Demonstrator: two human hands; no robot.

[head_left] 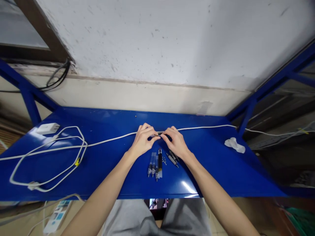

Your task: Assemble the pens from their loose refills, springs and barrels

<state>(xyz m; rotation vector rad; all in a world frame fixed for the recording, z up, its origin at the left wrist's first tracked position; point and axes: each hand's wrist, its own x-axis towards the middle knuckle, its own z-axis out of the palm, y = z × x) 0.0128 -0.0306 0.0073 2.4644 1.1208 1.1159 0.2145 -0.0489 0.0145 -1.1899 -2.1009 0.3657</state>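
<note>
My left hand (pixel 144 139) and my right hand (pixel 176 141) meet over the middle of the blue table. Both are closed, with thumbs and fingers pinching the two ends of a thin pen part (pixel 159 134); the fingers cover most of it. Just below the hands lie several clear pen barrels (pixel 153 165) side by side. Dark ink refills (pixel 160 162) are next to them, then a few tiny silver pieces (pixel 164 160). Close under my right hand are several grey-black pen grip sections (pixel 173 160), partly covered by the hand.
A white cable (pixel 108 142) runs across the blue table (pixel 103 177) behind the hands, with a loop at left. A white charger (pixel 48 128) lies far left, a crumpled white piece (pixel 235 145) at right. The wall stands behind; blue frame bars (pixel 248 111) rise at both sides.
</note>
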